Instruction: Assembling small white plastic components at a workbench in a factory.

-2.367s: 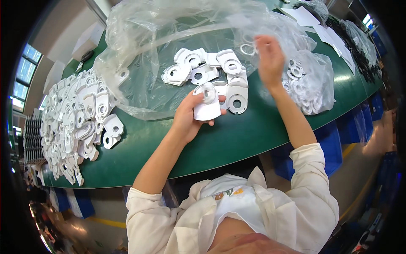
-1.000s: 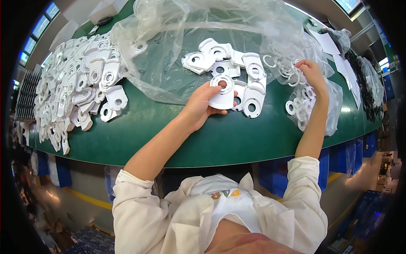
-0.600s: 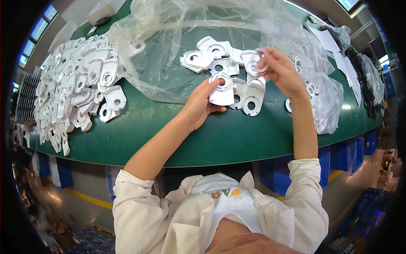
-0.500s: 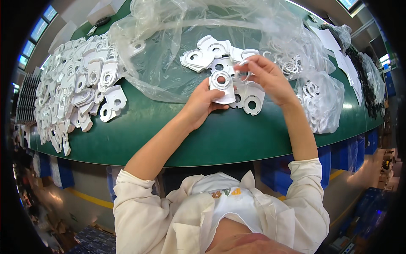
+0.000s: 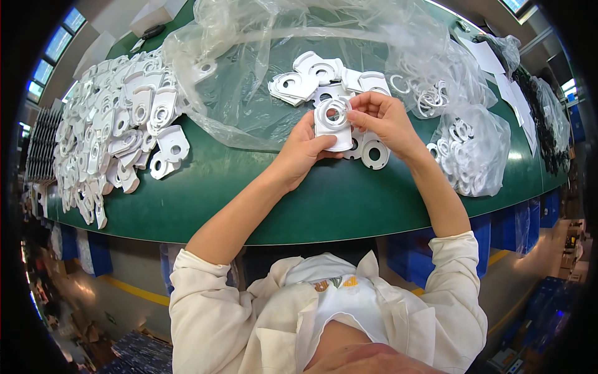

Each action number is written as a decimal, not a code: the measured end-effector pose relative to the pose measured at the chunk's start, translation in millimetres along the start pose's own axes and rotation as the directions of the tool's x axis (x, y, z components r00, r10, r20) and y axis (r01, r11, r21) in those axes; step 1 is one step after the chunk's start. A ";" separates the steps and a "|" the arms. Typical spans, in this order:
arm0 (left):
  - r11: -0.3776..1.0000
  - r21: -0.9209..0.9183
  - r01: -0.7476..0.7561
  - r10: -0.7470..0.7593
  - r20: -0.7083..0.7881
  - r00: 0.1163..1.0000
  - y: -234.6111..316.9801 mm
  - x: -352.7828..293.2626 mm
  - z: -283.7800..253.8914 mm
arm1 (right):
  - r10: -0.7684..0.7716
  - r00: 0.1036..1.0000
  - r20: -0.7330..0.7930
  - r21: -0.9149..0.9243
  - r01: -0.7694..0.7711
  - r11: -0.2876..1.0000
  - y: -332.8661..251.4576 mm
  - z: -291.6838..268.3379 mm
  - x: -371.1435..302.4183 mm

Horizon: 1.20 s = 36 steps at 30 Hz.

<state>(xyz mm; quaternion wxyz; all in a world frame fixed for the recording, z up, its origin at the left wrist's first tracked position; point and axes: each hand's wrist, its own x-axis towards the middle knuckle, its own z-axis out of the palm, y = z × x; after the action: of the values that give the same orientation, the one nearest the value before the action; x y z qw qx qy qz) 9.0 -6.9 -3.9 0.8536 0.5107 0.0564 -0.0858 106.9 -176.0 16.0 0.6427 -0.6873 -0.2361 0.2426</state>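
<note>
My left hand (image 5: 301, 151) grips a white plastic housing (image 5: 334, 139) by its lower side, thumb on its face. The piece has a flat tab and a round collar with a hole through it. Over the collar lies a thin white ring (image 5: 343, 107), pinched at its right side by my right hand (image 5: 386, 122). Whether the ring is seated or only rests there, I cannot tell. Just beyond my hands, several similar white housings (image 5: 295, 85) lie in a loose group, and another housing (image 5: 375, 154) sits partly under my right hand.
A big heap of white housings (image 5: 103, 134) covers the left of the green table (image 5: 261, 215). Clear plastic sheeting (image 5: 230, 81) spreads across the back. Loose white rings (image 5: 431, 95) and a clear bag of rings (image 5: 470, 153) lie at the right, near white paper sheets (image 5: 512, 103).
My right hand has brought the ring left and down from above the housing onto its collar. My left hand, still gripping the housing, has barely moved.
</note>
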 end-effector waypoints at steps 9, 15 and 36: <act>1.000 0.021 0.021 -0.021 0.000 1.000 1.0 -0.2 -0.6 | 0.062 0.998 0.007 -0.111 -0.061 0.992 -3.6 1.4 -0.9; 0.999 0.049 0.021 -0.021 0.002 1.000 -0.2 -0.4 -1.1 | 0.141 0.990 0.021 -0.156 -0.136 0.978 -3.8 -2.9 0.1; 0.642 0.677 -0.359 0.394 0.110 0.913 -3.7 -6.1 4.7 | -0.130 0.986 0.109 -0.261 0.154 0.953 -0.7 -2.7 1.5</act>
<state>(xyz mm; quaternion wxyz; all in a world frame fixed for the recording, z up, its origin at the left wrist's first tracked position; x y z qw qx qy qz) 2.3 -12.2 -3.7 0.6016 0.7908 -0.0661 0.0911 109.7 -177.1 16.8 0.5480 -0.7376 -0.3444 0.1924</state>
